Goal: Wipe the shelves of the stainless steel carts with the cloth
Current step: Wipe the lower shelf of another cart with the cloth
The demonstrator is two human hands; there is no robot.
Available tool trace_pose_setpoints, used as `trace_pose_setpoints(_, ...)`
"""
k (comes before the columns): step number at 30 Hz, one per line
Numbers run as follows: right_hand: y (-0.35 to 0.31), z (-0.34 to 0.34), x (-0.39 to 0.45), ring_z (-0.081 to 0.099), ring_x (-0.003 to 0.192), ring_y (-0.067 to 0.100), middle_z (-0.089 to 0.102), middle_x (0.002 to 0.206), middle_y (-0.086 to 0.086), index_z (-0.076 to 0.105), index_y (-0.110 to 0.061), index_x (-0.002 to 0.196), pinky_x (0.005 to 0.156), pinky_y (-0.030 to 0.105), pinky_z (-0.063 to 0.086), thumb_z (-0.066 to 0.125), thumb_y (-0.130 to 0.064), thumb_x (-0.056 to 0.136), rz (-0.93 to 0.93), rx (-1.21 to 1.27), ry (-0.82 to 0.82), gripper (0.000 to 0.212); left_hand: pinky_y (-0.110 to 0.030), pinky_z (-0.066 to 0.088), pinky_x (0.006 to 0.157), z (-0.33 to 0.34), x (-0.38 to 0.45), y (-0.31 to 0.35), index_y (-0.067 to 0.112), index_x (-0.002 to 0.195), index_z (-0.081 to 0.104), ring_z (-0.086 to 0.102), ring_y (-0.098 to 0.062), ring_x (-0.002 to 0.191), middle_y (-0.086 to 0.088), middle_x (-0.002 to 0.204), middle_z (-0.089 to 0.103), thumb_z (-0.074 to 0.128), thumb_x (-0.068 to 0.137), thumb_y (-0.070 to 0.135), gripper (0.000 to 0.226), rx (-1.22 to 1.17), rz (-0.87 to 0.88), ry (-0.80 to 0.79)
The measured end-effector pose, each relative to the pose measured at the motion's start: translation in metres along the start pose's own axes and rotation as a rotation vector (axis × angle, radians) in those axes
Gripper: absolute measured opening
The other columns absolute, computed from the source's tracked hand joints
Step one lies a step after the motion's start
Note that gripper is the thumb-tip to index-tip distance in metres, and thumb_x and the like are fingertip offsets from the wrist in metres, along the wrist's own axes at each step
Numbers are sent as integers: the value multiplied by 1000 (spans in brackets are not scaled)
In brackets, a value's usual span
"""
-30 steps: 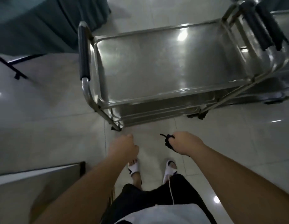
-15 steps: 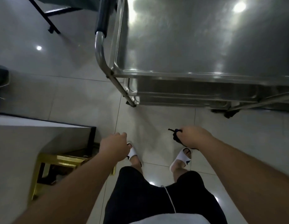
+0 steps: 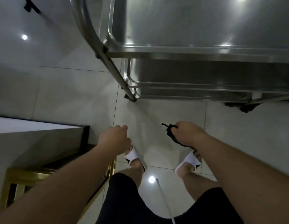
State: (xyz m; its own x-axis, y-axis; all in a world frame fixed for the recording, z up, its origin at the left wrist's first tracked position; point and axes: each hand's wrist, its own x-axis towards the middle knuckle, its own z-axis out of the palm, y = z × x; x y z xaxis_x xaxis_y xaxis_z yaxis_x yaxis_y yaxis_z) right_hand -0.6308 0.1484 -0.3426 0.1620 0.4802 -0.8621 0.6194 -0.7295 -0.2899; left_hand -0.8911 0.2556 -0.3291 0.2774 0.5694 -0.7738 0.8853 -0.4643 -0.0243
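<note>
A stainless steel cart (image 3: 205,50) fills the upper right, its top shelf shining and lower shelves showing under the front rim. My right hand (image 3: 189,133) grips a dark crumpled cloth (image 3: 170,133), held low over the floor in front of the cart and apart from it. My left hand (image 3: 114,138) hangs beside it with fingers curled and nothing in it. Both hands are well below the cart's top shelf rim.
A grey-topped table (image 3: 35,131) with a gold metal frame (image 3: 27,175) stands close on my left. The cart's slanted leg (image 3: 114,70) and a black caster (image 3: 245,108) stand on the pale tiled floor. My feet in white sandals are just behind my hands.
The view has closed in on the cart and tilted down, so the cart now looms larger at the top. Both hands keep the same pose, the right still holding the cloth.
</note>
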Motion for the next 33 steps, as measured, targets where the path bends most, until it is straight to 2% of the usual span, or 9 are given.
trace_pose_setpoints(7,29,15,124,58,67,26,64,79,10,64,-8,85,56,31,33,49,-47,105,-26,-96,122,46,-47,47,93,52,122,12,24,146,50,60,-30,120,-5,133,62,50,100,42,50,41,39,73)
trace_pose_setpoints(9,35,17,162,61,76,28,63,84,9,62,-10,88,58,31,37,47,-44,107,-53,-172,175,42,-46,47,90,66,160,17,23,145,52,62,-31,118,-6,132,64,52,99,42,50,55,60,121)
trace_pose_setpoints(12,37,18,216,60,88,28,63,104,13,60,-10,105,72,35,49,43,-40,109,-78,-227,239,35,-45,45,87,80,214,21,23,145,52,61,-30,121,-6,134,63,52,98,42,51,80,82,179)
trace_pose_setpoints(14,34,17,249,59,91,31,63,109,15,59,-11,106,77,36,49,41,-41,109,-101,-245,244,35,-45,46,89,88,245,22,24,144,53,61,-29,122,-5,136,63,52,97,41,50,96,97,229)
trace_pose_setpoints(20,18,18,344,57,83,27,60,91,10,57,-17,91,69,37,42,39,-42,106,-182,-147,410,34,-46,53,95,106,333,29,27,145,52,61,-29,129,-5,148,59,56,97,44,50,56,151,272)
trace_pose_setpoints(24,1,25,403,56,77,23,61,88,8,59,-17,92,64,37,39,41,-44,106,-291,-68,525,36,-48,61,90,111,384,41,27,148,50,67,-32,117,-5,130,64,54,98,45,54,77,222,317)
trace_pose_setpoints(27,-14,38,435,53,76,22,55,85,2,55,-20,90,69,38,40,40,-44,106,-345,-34,620,33,-48,63,84,110,408,43,26,144,52,68,-26,102,-1,114,62,55,99,47,50,134,232,343)
trace_pose_setpoints(30,-25,50,448,57,83,28,51,84,-1,54,-22,94,73,41,44,40,-45,103,-406,30,663,29,-50,63,83,111,413,34,26,147,49,68,-29,106,-3,121,63,55,99,47,52,146,234,363)
trace_pose_setpoints(33,-35,58,452,60,93,34,59,100,8,59,-17,108,83,50,54,37,-48,97,-471,72,684,40,-47,63,88,121,412,18,28,152,47,68,-30,117,-4,134,63,57,100,46,56,113,240,354)
